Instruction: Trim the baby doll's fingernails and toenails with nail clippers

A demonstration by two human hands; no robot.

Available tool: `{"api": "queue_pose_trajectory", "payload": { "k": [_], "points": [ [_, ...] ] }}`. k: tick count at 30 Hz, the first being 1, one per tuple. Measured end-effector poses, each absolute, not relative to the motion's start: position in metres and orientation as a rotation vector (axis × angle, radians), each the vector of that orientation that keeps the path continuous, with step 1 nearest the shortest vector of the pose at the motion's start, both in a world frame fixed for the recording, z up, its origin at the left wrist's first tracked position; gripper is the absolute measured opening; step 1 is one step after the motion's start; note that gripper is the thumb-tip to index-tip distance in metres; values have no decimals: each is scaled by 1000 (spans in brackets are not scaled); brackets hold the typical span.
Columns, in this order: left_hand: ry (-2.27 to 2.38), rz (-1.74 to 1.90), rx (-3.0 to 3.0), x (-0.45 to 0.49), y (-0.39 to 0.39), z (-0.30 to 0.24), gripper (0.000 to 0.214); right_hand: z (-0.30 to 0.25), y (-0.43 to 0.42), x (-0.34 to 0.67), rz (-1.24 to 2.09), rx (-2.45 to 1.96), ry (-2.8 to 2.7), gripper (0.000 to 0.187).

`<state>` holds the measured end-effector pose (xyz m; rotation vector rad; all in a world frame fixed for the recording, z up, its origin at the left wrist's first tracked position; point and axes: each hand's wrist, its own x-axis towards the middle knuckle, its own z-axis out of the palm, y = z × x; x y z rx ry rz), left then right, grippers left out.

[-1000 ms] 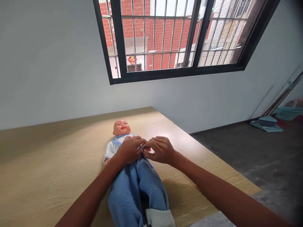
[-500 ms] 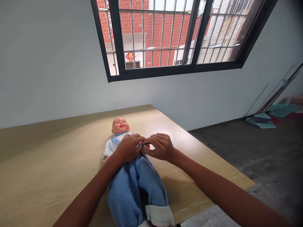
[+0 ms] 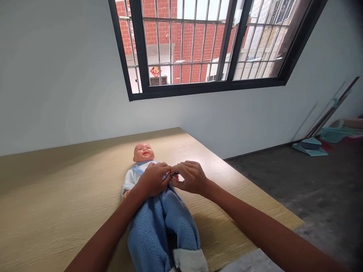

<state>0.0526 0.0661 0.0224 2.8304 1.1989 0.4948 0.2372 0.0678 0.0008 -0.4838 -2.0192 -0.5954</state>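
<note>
A baby doll point(image 3: 144, 152) in a white top and blue fleece overalls point(image 3: 150, 226) lies on its back on the table, its head away from me. My left hand point(image 3: 155, 178) rests across its chest, fingertips closed around the doll's small hand, mostly hidden. From the right, my right hand point(image 3: 190, 176) meets it, pinching between thumb and fingers a small dark metal tool point(image 3: 174, 174) that looks like a nail clipper. The tool's tip is close to my left fingertips; exact contact is hidden.
The wooden table point(image 3: 70, 196) has its right edge close beside my right forearm. Behind it stand a grey wall and a barred window point(image 3: 184, 49). On the dark floor at the right are a blue dustpan point(image 3: 310, 146) and long handles point(image 3: 331, 109) against the wall.
The dark tool shows more plainly between my right fingers, which have parted slightly around it. Both hands stay at the same place by the doll's side. The view has shifted slightly.
</note>
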Motion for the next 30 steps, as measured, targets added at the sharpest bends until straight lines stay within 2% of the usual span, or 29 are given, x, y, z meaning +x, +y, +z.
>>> {"api": "queue_pose_trajectory", "payload": {
  "k": [17,25,30],
  "points": [
    [1187,525,2838,52,66,21,20,0,69,238,-575,-451,-2030,13],
    [1188,499,2841,52,65,23,20,4,66,236,-624,-463,-2083,23],
    [1184,504,2835,52,65,21,19,5,65,236,-632,-455,-2062,18]
  ]
}}
